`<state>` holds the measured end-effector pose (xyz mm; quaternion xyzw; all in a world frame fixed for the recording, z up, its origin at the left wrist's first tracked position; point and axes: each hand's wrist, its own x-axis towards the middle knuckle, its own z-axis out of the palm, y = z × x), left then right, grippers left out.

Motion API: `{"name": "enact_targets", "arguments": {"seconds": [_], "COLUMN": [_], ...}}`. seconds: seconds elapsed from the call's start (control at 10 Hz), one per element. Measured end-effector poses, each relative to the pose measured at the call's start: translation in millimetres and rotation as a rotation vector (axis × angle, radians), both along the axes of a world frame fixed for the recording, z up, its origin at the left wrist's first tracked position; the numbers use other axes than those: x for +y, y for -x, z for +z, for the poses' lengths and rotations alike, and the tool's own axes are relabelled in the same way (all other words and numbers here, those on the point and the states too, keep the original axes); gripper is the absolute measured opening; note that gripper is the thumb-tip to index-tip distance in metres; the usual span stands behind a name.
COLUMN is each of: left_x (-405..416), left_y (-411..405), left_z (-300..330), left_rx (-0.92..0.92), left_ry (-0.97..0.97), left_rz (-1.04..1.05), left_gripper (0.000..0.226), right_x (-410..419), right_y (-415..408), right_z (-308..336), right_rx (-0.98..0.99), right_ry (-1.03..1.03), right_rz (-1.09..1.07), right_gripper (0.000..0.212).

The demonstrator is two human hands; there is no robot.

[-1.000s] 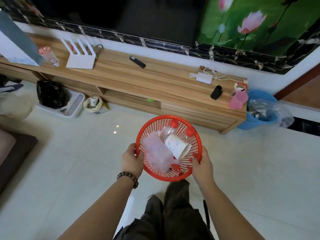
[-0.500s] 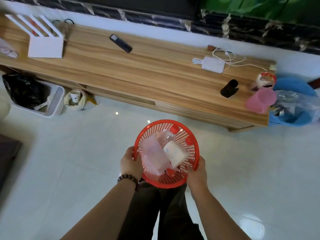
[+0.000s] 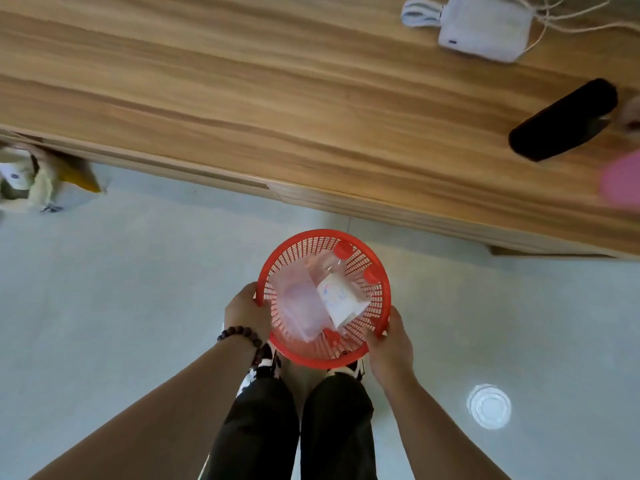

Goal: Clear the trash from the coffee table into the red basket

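Note:
I hold a round red basket (image 3: pixel 313 355) low over the floor, just above my shoes. My left hand (image 3: pixel 246 311) grips its left rim and my right hand (image 3: pixel 391 342) grips its right rim. Inside lie a clear plastic bag (image 3: pixel 299 306), a white paper cup (image 3: pixel 341 299) on its side and a clear bottle with a red cap (image 3: pixel 342 250). A second red cap (image 3: pixel 371 274) shows near the right wall of the basket.
A long wooden TV bench (image 3: pixel 277 109) runs across the top, its front edge just beyond the basket. On it lie a white adapter with cables (image 3: pixel 485 27), a black case (image 3: pixel 561 124) and something pink (image 3: pixel 621 180). A crumpled bag (image 3: pixel 31 178) lies on the floor at left, a clear lid (image 3: pixel 489 406) at right.
I have stepped closer to the bench and my view has tipped downward. The basket has sunk lower toward my feet, both hands still on its rim.

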<state>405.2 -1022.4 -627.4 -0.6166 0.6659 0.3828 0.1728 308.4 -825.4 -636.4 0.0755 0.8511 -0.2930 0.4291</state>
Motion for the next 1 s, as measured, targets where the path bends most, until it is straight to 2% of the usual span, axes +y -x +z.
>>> {"name": "enact_targets", "arguments": {"seconds": [0.1,0.2,0.3,0.5,0.6,0.8,0.9,1.0], "left_x": [-5.6,-4.4,-5.8,-19.4,-24.5,-26.8,-25.9,-24.5], "left_y": [22.0,34.8,38.6,33.7,25.9,16.4,11.7,5.9], "left_z": [-39.1,-66.3,-83.8,-94.4,-90.8,-32.4,22.5,85.3], "left_rx": [0.060,0.131,0.147,0.231,0.181,0.141,0.144,0.124], "left_ry": [-0.031,-0.124,-0.194,-0.312,-0.328,-0.293,-0.221,-0.128], "left_rz": [0.032,0.101,0.051,0.010,-0.023,0.051,-0.087,-0.249], "left_gripper": [0.027,0.045,0.051,0.074,0.079,0.075,0.070,0.064], "right_x": [-7.6,-15.6,-21.4,-26.5,-24.1,-26.8,-28.1,-26.6], "right_y": [17.8,31.1,42.0,46.1,44.0,27.7,19.6,15.7], "right_z": [-39.9,-66.5,-81.9,-83.5,-76.9,-15.5,33.8,91.7], "right_rx": [0.003,0.004,0.004,-0.005,-0.025,0.027,0.087,0.152], "right_ry": [0.011,-0.004,-0.026,-0.054,-0.079,-0.051,-0.033,-0.111], "right_rz": [0.041,0.078,0.108,0.217,0.257,0.386,0.437,0.520], "right_gripper": [0.044,0.045,0.050,0.072,0.078,0.070,0.068,0.063]}}
